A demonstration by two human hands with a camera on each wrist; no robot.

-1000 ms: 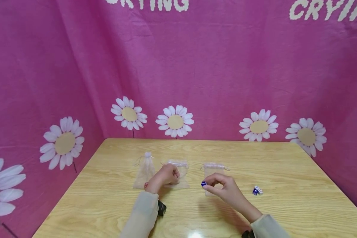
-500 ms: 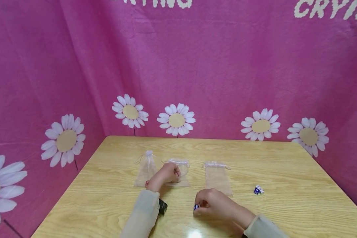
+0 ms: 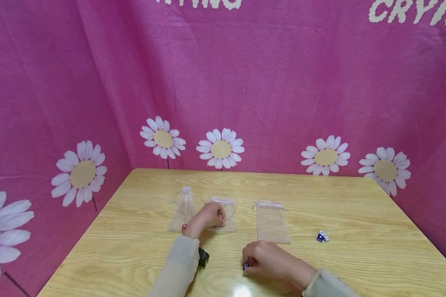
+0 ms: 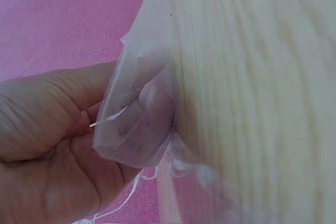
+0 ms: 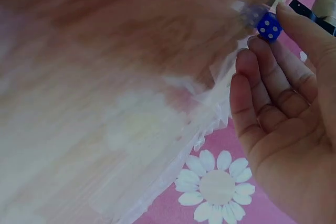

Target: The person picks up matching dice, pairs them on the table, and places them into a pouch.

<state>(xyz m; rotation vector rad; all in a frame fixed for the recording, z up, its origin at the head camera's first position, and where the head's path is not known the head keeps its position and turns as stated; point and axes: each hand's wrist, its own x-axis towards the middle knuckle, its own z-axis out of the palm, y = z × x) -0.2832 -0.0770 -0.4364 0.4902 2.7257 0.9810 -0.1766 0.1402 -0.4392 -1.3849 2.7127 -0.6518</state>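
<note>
My right hand pinches a blue die with white pips between thumb and fingertips, low at the table's near side. In the right wrist view the remaining fingers are bent below it. Farther left, my left hand lies over the middle sheer drawstring bag. Its fingertips and thumb tip show through the raised fabric in the left wrist view, gripping the bag. Another sheer bag lies flat beyond my right hand. A third bag, its neck drawn together, lies left of my left hand.
A red die sits by my left wrist, partly hidden. Off to the right, a blue die and white dice are bunched on the wooden table. A pink curtain with printed daisies stands behind the table.
My right hand has come down and nearer with the blue die, from above the right bag to the table's near side. The left hand has stayed on the middle bag.
</note>
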